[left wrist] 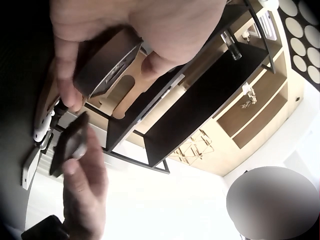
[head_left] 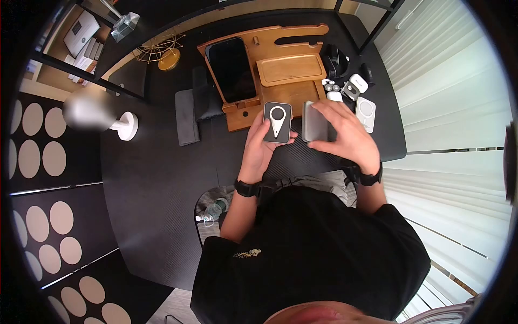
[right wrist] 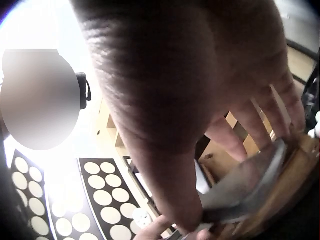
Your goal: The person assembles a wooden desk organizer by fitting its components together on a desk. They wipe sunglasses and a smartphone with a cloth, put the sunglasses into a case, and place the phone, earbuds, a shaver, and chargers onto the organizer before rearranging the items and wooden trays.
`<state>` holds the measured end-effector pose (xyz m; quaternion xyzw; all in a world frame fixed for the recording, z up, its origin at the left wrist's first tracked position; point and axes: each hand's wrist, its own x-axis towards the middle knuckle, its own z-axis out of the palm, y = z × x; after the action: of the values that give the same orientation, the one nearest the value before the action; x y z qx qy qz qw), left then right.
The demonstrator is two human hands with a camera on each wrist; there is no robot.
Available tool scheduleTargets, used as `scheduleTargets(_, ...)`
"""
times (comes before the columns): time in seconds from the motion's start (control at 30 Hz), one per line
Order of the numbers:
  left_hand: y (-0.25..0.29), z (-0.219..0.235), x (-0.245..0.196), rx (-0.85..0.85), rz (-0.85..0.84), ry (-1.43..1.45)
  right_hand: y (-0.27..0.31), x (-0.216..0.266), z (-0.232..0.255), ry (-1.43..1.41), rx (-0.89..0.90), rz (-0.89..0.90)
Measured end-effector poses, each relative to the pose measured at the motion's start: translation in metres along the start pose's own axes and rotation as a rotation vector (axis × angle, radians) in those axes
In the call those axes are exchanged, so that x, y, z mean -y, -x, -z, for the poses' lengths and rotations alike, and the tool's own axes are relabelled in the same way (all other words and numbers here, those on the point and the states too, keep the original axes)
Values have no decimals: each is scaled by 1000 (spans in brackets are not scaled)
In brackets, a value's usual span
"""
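My left hand [head_left: 257, 150] grips a small dark rectangular box base [head_left: 286, 135], its thumb along the near side. Inside the base lies a white drop-shaped piece [head_left: 276, 129] with a round ring at its wide end. To the right, my right hand [head_left: 350, 135] holds a translucent rectangular lid [head_left: 314, 123] by its edges, apart from the base. In the left wrist view the base [left wrist: 107, 65] shows edge-on between thumb and fingers. The right wrist view has the lid [right wrist: 245, 185] between thumb and fingers.
Behind the hands stands a wooden desk organizer [head_left: 291, 97] bearing a black tablet-like device [head_left: 232, 70]. White earbud cases [head_left: 358, 82] and a white charger-like block [head_left: 365, 114] lie right. A grey cloth-like strip [head_left: 186, 116] and a white lamp [head_left: 127, 126] are left on the black desk [head_left: 156, 178].
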<state>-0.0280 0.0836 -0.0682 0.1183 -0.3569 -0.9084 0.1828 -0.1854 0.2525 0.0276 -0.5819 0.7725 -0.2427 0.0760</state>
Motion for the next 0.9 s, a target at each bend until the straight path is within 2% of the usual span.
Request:
scheduleTargets(0.1,2,-6,1,-7,-22,56,-16,24,-11,-80,-127,66)
scheduleTargets(0.27,2,-1,6,67,-61,56,-27,35,-37,-59,-112,75)
scheduleTargets(0.43,3,-2,4,139,-77,-47,-33,34,-40,-79,-105,94)
scheduleTargets(0.57,7,-5,4,71,-22,-66,-33,34,-40,-33,-107,120)
scheduleTargets(0.77,6,-7,2,93,-43,-83,-35,36,-37,35,-102,154)
scheduleTargets(0.9,8,-8,2,108,-23,-39,-40,30,-31,-42,-26,155)
